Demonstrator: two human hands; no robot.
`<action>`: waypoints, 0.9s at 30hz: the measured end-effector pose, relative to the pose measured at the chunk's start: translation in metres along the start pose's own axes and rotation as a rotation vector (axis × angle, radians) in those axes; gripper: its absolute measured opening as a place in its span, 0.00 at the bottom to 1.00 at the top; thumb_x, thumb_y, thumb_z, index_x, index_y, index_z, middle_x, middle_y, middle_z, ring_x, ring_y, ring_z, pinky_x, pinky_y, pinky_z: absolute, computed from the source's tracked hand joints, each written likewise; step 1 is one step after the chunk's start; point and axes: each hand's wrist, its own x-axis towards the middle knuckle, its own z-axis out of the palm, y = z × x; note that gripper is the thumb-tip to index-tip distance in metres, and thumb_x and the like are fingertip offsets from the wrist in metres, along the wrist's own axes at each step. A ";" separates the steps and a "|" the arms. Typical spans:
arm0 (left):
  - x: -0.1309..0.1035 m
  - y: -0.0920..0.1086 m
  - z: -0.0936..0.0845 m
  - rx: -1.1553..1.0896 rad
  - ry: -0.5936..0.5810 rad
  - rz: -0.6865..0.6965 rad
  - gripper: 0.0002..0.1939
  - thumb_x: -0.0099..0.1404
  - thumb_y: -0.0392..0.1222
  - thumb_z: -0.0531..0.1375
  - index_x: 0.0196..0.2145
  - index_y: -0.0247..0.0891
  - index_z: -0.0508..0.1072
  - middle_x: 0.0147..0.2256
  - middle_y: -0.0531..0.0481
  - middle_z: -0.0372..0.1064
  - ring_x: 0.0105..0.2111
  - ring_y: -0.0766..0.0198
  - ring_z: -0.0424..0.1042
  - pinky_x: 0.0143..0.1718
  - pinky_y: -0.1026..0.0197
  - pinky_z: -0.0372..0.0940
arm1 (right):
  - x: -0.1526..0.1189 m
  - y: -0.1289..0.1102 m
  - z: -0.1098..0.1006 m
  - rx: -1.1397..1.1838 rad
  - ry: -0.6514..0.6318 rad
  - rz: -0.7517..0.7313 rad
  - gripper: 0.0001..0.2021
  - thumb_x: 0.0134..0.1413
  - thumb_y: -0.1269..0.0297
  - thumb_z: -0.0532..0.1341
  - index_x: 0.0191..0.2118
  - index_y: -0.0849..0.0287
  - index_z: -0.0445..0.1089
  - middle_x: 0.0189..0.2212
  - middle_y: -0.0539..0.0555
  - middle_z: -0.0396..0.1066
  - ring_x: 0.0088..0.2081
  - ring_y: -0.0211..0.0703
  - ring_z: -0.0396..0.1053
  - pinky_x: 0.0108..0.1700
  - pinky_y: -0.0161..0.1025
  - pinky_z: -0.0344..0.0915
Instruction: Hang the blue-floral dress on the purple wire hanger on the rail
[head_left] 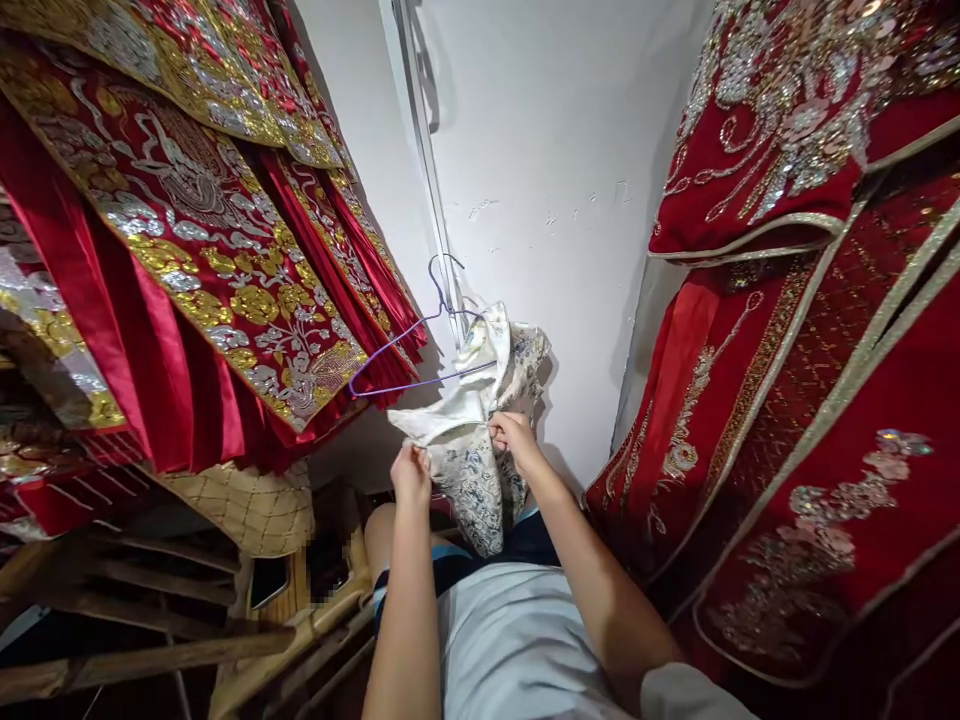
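A pale floral garment (472,485) hangs half off a purple wire hanger (401,388), its right side still over the hanger's arm and its left side off. My left hand (411,470) pinches the garment's edge at the lower left. Higher and to the right, my right hand (514,440) is closed on the garment near the middle of its opening. The hanger's left arm is bare, and its hook points up in front of a metal strip on the wall. My fingertips are partly hidden by the cloth.
Red robes with gold and silver embroidery (225,270) hang at the left. Red beaded gowns (795,400) hang close on the right. A bamboo chair (322,620) stands at the lower left. A white wall (540,130) with a metal strip (421,130) rises in front.
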 end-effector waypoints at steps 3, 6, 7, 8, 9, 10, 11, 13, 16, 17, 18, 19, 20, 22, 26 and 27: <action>-0.017 -0.009 0.020 -0.110 -0.050 -0.079 0.27 0.60 0.65 0.61 0.33 0.35 0.74 0.30 0.44 0.73 0.33 0.58 0.74 0.39 0.53 0.69 | -0.003 0.000 -0.021 -0.024 -0.012 0.007 0.12 0.39 0.60 0.58 0.14 0.56 0.58 0.12 0.42 0.47 0.16 0.30 0.43 0.19 0.33 0.42; -0.019 0.008 0.035 -0.198 -0.128 -0.073 0.27 0.55 0.66 0.63 0.34 0.35 0.74 0.34 0.43 0.75 0.38 0.55 0.75 0.43 0.53 0.69 | -0.004 -0.002 -0.036 -0.055 -0.006 -0.040 0.14 0.42 0.59 0.61 0.15 0.56 0.60 0.13 0.44 0.50 0.17 0.31 0.46 0.20 0.33 0.43; -0.020 0.016 0.040 -0.217 -0.149 -0.061 0.27 0.56 0.66 0.63 0.35 0.36 0.74 0.36 0.43 0.75 0.39 0.56 0.75 0.44 0.54 0.69 | -0.004 -0.003 -0.037 -0.061 -0.004 -0.065 0.14 0.44 0.57 0.62 0.17 0.57 0.62 0.14 0.44 0.52 0.18 0.32 0.48 0.20 0.33 0.46; -0.021 0.024 0.046 -0.233 -0.165 -0.050 0.26 0.57 0.65 0.63 0.35 0.37 0.74 0.37 0.44 0.75 0.39 0.57 0.74 0.45 0.55 0.69 | -0.004 -0.004 -0.036 -0.066 -0.009 -0.086 0.14 0.46 0.55 0.62 0.19 0.57 0.64 0.16 0.45 0.55 0.19 0.33 0.52 0.21 0.33 0.49; -0.023 0.032 0.051 -0.238 -0.183 -0.035 0.24 0.58 0.64 0.63 0.35 0.38 0.74 0.37 0.44 0.74 0.39 0.58 0.74 0.44 0.56 0.69 | -0.005 -0.004 -0.033 -0.069 -0.031 -0.100 0.15 0.49 0.52 0.61 0.21 0.57 0.67 0.17 0.47 0.59 0.21 0.35 0.56 0.23 0.33 0.53; -0.026 0.039 0.056 -0.227 -0.202 -0.011 0.23 0.60 0.63 0.62 0.35 0.38 0.74 0.37 0.45 0.74 0.38 0.58 0.73 0.44 0.57 0.69 | -0.006 -0.005 -0.029 -0.067 -0.067 -0.110 0.16 0.51 0.49 0.61 0.24 0.57 0.70 0.20 0.48 0.63 0.24 0.37 0.61 0.26 0.34 0.58; -0.029 0.046 0.060 -0.203 -0.219 0.025 0.22 0.61 0.62 0.62 0.34 0.38 0.74 0.36 0.45 0.73 0.38 0.58 0.73 0.43 0.57 0.68 | -0.009 -0.005 -0.024 -0.055 -0.111 -0.124 0.17 0.53 0.47 0.60 0.28 0.56 0.72 0.23 0.50 0.67 0.28 0.40 0.65 0.30 0.35 0.63; -0.033 0.056 0.065 -0.123 -0.239 0.141 0.19 0.64 0.59 0.61 0.34 0.38 0.74 0.36 0.45 0.72 0.39 0.57 0.72 0.45 0.55 0.68 | -0.016 -0.006 -0.013 -0.002 -0.219 -0.161 0.17 0.55 0.46 0.60 0.36 0.55 0.74 0.32 0.52 0.73 0.37 0.44 0.71 0.40 0.38 0.67; -0.032 0.065 0.059 0.011 -0.202 0.327 0.18 0.67 0.57 0.59 0.32 0.38 0.75 0.42 0.42 0.71 0.49 0.53 0.70 0.54 0.53 0.63 | -0.028 -0.009 -0.001 0.035 -0.400 -0.113 0.18 0.45 0.54 0.69 0.43 0.54 0.73 0.38 0.51 0.75 0.41 0.45 0.72 0.47 0.40 0.67; -0.030 0.067 0.055 0.046 -0.188 0.365 0.18 0.67 0.56 0.59 0.32 0.38 0.75 0.45 0.40 0.69 0.52 0.52 0.68 0.56 0.52 0.62 | -0.031 -0.010 0.001 0.001 -0.456 -0.047 0.20 0.41 0.59 0.71 0.43 0.55 0.73 0.37 0.51 0.75 0.39 0.44 0.71 0.45 0.39 0.68; -0.028 0.067 0.050 0.073 -0.183 0.387 0.18 0.67 0.56 0.59 0.32 0.38 0.75 0.48 0.39 0.68 0.55 0.51 0.67 0.57 0.52 0.61 | -0.033 -0.012 0.003 -0.049 -0.495 0.025 0.19 0.37 0.63 0.72 0.41 0.57 0.73 0.34 0.50 0.75 0.35 0.43 0.71 0.42 0.38 0.68; -0.027 0.067 0.044 0.083 -0.196 0.385 0.18 0.67 0.56 0.59 0.33 0.38 0.75 0.50 0.39 0.68 0.55 0.51 0.67 0.57 0.53 0.61 | -0.034 -0.014 0.004 -0.103 -0.510 0.084 0.17 0.37 0.66 0.71 0.38 0.58 0.73 0.30 0.49 0.74 0.32 0.42 0.69 0.38 0.37 0.67; -0.026 0.066 0.039 0.077 -0.233 0.356 0.17 0.68 0.55 0.59 0.34 0.38 0.75 0.49 0.39 0.68 0.54 0.52 0.68 0.56 0.53 0.63 | -0.034 -0.016 0.004 -0.145 -0.504 0.120 0.13 0.37 0.67 0.68 0.35 0.59 0.73 0.27 0.49 0.72 0.29 0.41 0.67 0.34 0.36 0.65; -0.029 0.061 0.028 0.041 -0.386 0.230 0.17 0.69 0.56 0.57 0.39 0.40 0.74 0.45 0.42 0.72 0.46 0.55 0.72 0.49 0.55 0.67 | -0.032 -0.022 0.004 -0.168 -0.439 0.103 0.07 0.40 0.67 0.64 0.30 0.60 0.71 0.23 0.48 0.69 0.27 0.39 0.65 0.30 0.35 0.62; -0.047 0.044 -0.001 0.099 -0.832 0.011 0.16 0.64 0.55 0.62 0.40 0.40 0.78 0.33 0.47 0.75 0.35 0.56 0.75 0.41 0.56 0.71 | -0.023 -0.044 -0.002 -0.118 -0.248 -0.038 0.03 0.39 0.66 0.59 0.25 0.58 0.66 0.21 0.47 0.65 0.26 0.38 0.62 0.29 0.34 0.61; -0.051 0.040 -0.010 0.163 -0.932 -0.006 0.15 0.61 0.53 0.65 0.38 0.40 0.79 0.32 0.47 0.76 0.34 0.55 0.75 0.40 0.57 0.71 | -0.020 -0.052 -0.006 -0.146 -0.215 -0.083 0.03 0.39 0.65 0.58 0.24 0.58 0.65 0.20 0.47 0.63 0.25 0.38 0.60 0.28 0.34 0.60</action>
